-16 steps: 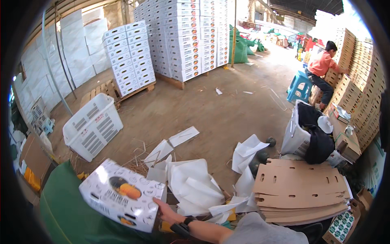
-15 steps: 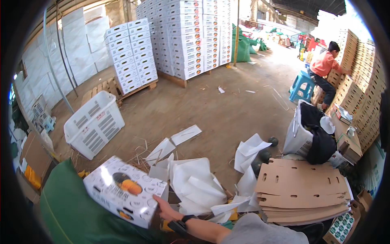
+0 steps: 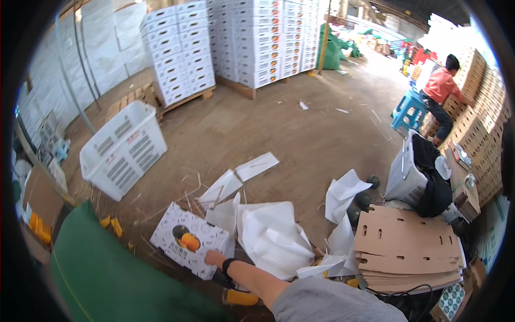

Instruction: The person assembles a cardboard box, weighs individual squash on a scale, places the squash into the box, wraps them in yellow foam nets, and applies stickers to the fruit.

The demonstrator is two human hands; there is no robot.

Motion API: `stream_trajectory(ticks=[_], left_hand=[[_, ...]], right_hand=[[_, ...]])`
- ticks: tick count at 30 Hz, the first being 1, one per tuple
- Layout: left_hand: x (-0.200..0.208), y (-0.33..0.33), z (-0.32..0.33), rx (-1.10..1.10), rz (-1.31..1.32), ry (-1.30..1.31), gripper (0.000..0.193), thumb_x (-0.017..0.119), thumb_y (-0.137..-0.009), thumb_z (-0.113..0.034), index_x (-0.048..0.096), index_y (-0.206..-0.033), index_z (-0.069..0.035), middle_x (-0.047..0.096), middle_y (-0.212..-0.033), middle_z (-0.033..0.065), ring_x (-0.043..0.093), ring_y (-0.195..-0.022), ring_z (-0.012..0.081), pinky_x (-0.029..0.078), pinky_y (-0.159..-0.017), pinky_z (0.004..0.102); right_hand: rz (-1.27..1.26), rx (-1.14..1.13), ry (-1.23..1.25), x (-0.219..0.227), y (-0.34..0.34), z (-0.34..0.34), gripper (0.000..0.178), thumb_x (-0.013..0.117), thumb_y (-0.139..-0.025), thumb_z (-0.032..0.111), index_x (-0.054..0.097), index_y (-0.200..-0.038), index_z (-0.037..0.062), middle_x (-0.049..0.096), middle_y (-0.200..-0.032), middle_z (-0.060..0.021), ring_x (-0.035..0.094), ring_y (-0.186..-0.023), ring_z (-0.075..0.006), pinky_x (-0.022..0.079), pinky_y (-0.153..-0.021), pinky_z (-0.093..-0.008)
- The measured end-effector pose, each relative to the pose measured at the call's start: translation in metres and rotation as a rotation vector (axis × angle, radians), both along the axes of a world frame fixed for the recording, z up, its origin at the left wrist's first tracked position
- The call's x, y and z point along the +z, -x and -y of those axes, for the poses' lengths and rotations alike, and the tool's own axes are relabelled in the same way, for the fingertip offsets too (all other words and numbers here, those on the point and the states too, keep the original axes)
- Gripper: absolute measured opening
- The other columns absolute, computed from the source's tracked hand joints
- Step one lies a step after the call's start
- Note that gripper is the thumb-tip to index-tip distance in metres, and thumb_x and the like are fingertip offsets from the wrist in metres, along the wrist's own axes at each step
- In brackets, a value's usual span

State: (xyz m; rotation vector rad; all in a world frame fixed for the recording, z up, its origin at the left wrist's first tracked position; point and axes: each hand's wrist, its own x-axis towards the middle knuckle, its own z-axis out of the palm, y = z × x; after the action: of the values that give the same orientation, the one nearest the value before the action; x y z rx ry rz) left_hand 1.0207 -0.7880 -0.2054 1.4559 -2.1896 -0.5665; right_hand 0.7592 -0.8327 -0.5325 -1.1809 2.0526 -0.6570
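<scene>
My right hand (image 3: pixel 215 259) is closed on the near right edge of a white cardboard carton (image 3: pixel 189 239) printed with an orange pumpkin picture. A black band (image 3: pixel 227 264) circles that wrist, with a dark device on it. The carton lies low and tilted, beside the green bag (image 3: pixel 115 268) at left; whether it touches the floor I cannot tell. Crumpled white paper sheets (image 3: pixel 273 236) lie just right of it. Below my wrist is a yellow object (image 3: pixel 241 297), partly covered. My left hand is out of sight.
A white plastic crate (image 3: pixel 124 150) stands at left. White cartons (image 3: pixel 182 53) are stacked on pallets behind. At right lie flat brown cardboard sheets (image 3: pixel 407 236) and dark green round fruits (image 3: pixel 362 201). Farther off, a person (image 3: pixel 441 86) sits by stacked brown boxes (image 3: pixel 472 137).
The carton has gone down and away from me, off the green bag toward the floor, with my right hand still on it. The whole view has shifted slightly.
</scene>
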Motion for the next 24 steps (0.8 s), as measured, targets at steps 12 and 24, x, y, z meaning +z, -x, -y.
stream_trajectory(ticks=[12,24], left_hand=[[0.04,0.027,-0.038,0.009,0.032,0.083,0.063,0.045,-0.09,-0.05,0.035,-0.14,-0.013,0.048,-0.13,0.0211,0.048,-0.115,0.0378,0.036,-0.098,0.0487],[0.051,0.004,-0.078,-0.011,0.049,0.098,0.063,0.048,-0.089,-0.05,0.036,-0.14,-0.015,0.05,-0.127,0.0225,0.051,-0.112,0.04,0.038,-0.097,0.0506]], right_hand=[[0.204,0.363,0.85,0.425,0.016,-0.178,0.015,0.059,-0.083,0.01,0.049,-0.077,0.0004,0.057,-0.076,-0.0122,0.056,-0.068,-0.0287,0.042,-0.058,-0.0358],[-0.869,0.553,1.737,0.612,0.033,-0.357,0.018,0.05,-0.083,0.005,0.048,-0.066,0.0015,0.049,-0.067,-0.0104,0.049,-0.053,-0.0212,0.038,-0.048,-0.0309]])
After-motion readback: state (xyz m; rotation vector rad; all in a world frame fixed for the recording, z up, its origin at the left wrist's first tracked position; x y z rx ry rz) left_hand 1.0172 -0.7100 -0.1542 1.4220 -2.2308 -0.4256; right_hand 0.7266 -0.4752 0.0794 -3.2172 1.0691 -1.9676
